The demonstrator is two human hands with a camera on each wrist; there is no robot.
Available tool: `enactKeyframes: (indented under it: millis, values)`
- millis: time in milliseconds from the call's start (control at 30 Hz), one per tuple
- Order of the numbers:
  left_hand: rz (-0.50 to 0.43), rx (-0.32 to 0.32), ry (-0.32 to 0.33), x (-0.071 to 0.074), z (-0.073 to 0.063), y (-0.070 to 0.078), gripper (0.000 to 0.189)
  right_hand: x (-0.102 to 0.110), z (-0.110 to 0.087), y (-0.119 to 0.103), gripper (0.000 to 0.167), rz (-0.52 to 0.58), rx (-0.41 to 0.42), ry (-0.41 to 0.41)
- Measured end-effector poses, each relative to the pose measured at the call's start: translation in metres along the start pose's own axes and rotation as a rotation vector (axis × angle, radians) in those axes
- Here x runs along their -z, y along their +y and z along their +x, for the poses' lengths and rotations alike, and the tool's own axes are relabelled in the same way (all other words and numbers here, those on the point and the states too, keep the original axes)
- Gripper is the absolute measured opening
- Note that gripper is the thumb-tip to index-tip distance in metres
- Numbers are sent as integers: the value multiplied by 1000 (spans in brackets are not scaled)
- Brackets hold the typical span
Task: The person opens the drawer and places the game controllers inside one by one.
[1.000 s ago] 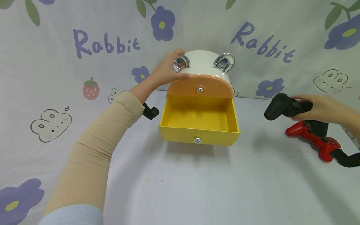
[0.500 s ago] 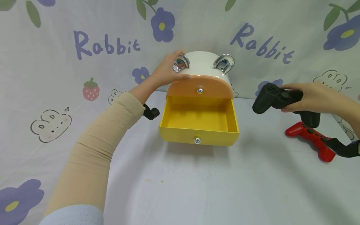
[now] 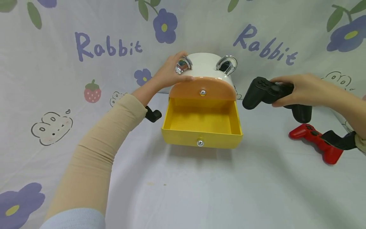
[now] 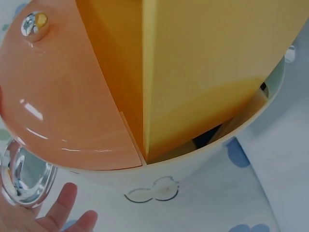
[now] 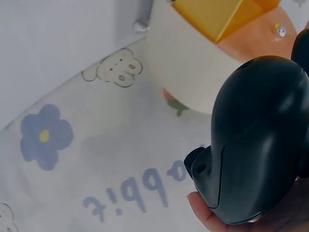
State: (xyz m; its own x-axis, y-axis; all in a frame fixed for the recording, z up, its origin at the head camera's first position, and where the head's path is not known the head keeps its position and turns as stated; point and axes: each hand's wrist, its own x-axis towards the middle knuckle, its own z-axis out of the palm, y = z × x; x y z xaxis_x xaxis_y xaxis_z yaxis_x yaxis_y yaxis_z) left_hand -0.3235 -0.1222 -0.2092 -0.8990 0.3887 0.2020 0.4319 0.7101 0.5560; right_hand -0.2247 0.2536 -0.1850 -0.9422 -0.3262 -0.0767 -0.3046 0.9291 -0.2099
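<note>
The head view showed a black plastic game controller (image 3: 268,93) right of centre in the frame, tilted, in the grip of the right hand (image 3: 304,90), whose fingers and thumb were closed on its middle so that the two handles stuck out on either side. In the right wrist view its rounded handle filled much of the right side, with part of the hand in the lower right corner. To its left, well apart, stood a glossy white round-topped cabinet (image 3: 204,65) at the middle of the frame, with a curved orange front (image 3: 217,87) and a yellow box-shaped drawer (image 3: 183,139) pulled out below. The left hand (image 3: 171,70) straddled the shiny chrome ear (image 3: 186,64) at the cabinet's upper left, its thumb on the orange front's upper edge; the left wrist view showed two fingers fairly straight and spread beside that ear. A red game controller (image 3: 312,136) lay on the white tablecloth (image 3: 200,190) at right, below the black one in the frame and partly covered by a black wrist mount (image 3: 346,142). Behind everything hung a pale cloth (image 3: 108,19) printed with purple flowers and "Rabbit" lettering.
</note>
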Motion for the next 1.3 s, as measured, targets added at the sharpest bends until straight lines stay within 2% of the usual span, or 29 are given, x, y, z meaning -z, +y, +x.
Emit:
enactKeyframes:
  millis: [333, 567, 1067, 1300]
  values:
    - [-3, -8, 0, 0, 1, -1, 83, 6, 12, -30, 78, -6, 20, -15]
    - [7, -26, 2, 0, 2, -2, 82, 8, 19, -53, 76, 37, 58, -34]
    - [10, 7, -10, 1, 1, -1, 86, 5, 33, -96, 72, 102, 123, -21]
    - [18, -4, -9, 1, 2, 0, 87, 2, 41, -113, 66, 123, 165, -47]
